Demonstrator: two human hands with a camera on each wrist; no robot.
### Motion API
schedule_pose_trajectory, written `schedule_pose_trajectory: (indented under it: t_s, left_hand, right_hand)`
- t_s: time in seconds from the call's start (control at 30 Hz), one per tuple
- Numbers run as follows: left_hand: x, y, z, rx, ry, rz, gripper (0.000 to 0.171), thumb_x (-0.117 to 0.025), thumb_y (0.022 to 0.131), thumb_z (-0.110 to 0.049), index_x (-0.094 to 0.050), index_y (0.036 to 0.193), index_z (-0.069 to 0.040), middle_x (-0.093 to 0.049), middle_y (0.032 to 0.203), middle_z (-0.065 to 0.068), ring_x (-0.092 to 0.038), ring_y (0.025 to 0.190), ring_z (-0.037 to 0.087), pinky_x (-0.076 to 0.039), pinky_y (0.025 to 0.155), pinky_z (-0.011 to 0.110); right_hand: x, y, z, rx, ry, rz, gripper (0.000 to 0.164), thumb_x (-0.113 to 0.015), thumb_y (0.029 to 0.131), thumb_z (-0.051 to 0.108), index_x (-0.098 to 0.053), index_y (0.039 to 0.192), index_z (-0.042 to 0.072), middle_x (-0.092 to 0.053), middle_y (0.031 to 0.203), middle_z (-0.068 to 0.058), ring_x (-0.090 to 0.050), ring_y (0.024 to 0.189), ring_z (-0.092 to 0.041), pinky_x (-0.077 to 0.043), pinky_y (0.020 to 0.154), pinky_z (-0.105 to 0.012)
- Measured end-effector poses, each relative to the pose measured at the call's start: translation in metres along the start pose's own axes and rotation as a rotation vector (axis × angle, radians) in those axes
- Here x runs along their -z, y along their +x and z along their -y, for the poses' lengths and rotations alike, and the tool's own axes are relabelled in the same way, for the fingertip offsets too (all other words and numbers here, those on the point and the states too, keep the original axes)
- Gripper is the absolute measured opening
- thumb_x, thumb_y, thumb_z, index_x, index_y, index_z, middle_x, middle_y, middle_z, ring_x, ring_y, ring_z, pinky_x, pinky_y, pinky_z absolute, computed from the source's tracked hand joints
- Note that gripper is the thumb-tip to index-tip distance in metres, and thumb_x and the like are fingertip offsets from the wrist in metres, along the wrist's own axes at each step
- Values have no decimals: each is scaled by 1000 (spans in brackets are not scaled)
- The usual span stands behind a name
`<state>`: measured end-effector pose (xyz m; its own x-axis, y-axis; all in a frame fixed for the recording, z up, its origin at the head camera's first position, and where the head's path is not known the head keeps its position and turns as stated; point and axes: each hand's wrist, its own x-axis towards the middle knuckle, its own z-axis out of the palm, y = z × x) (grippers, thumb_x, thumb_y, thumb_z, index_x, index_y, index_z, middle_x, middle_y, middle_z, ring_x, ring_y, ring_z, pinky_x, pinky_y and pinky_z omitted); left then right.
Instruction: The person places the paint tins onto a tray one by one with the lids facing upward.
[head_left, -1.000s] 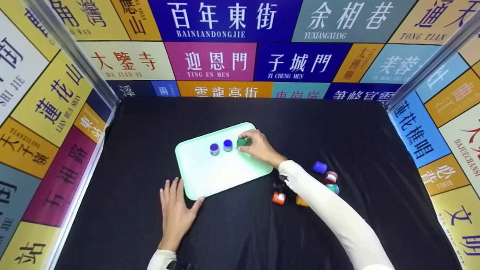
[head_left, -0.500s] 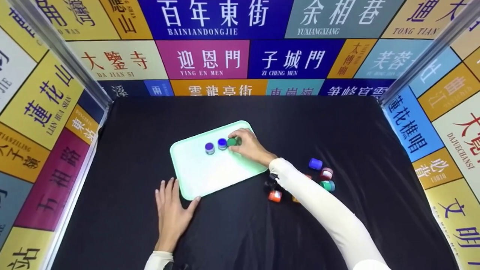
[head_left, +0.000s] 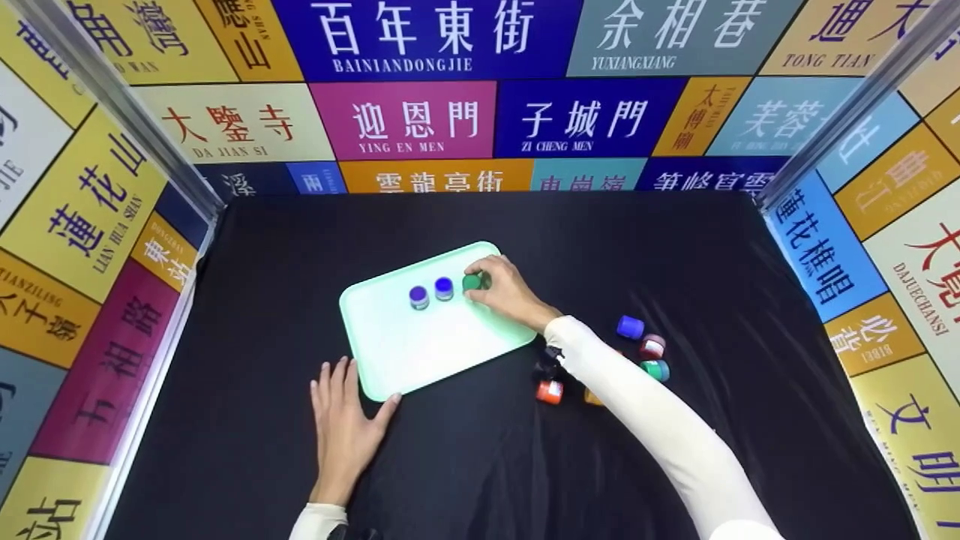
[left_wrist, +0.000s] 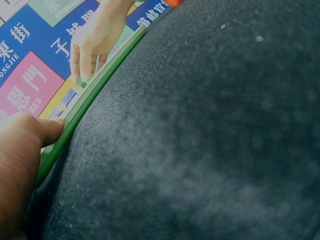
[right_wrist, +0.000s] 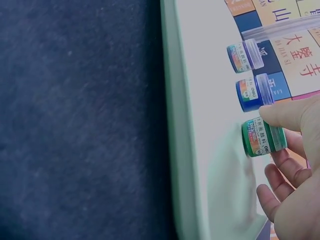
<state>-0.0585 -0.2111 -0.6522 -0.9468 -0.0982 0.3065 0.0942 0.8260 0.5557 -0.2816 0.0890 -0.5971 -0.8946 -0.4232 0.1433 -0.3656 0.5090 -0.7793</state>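
My right hand point(head_left: 508, 291) pinches a green paint jar point(right_wrist: 257, 138) by its lid, between thumb and fingers, over the far right part of the pale green tray point(head_left: 431, 349). To its left on the tray stand a blue paint jar point(head_left: 444, 289) and a purple paint jar point(head_left: 418, 298), both upright and capped. The right wrist view has the three jars in a row. My left hand point(head_left: 346, 429) lies at the tray's near left corner, fingers extended. Its thumb point(left_wrist: 50, 131) touches the tray rim.
Right of the tray, on the black cloth, lie a violet jar point(head_left: 630, 327), a dark red jar point(head_left: 652, 346), another green jar point(head_left: 655, 370) and an orange-red jar point(head_left: 550, 391). A yellow jar point(head_left: 593, 397) is partly hidden by my right sleeve. Sign-printed walls point(head_left: 420, 120) surround the table.
The green jar first came left, close to the blue jar, then shifted slightly right again in my right hand. My left hand stays at the tray corner. The head view shifted a little.
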Motion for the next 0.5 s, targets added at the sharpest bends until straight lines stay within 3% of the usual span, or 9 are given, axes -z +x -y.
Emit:
schedule_pose_trajectory:
  t_s: [0.13,0.23,0.37,0.5]
  left_hand:
    - [0,1,0,3,2,2,95,-88,92,-46,-48,161,6,-42,168,29,-25,162,53,-8,134,68]
    - [0,1,0,2,-1,8,95,-88,92,-46,-47,162,6,-42,169,29,-24,163,53,-8,134,68]
    - [1,0,0,3,-2,10,95,-88,92,-45,-47,161,6,-42,169,29,-24,163,53,-8,134,68]
    - [0,1,-1,9,2,18,95,-88,93,-46,-47,162,6,-41,169,29,-24,163,53,-8,134,68]
  right_hand:
    - [2,-2,-1,4,3,4,37,-88,92,9,-76,125,-2,-74,126,-16,-66,123,-33,-25,133,-48]
    - [3,-4,-2,1,-8,11,39,-88,93,10,-75,129,-1,-73,129,-15,-65,124,-32,-30,130,-47]
    - [7,-10,-1,-15,-9,24,44,-88,94,12,-74,134,-1,-71,133,-14,-60,125,-32,-45,115,-45]
    - [15,-19,-1,-8,1,21,46,-88,94,13,-72,136,0,-70,135,-14,-58,128,-34,-47,113,-46]
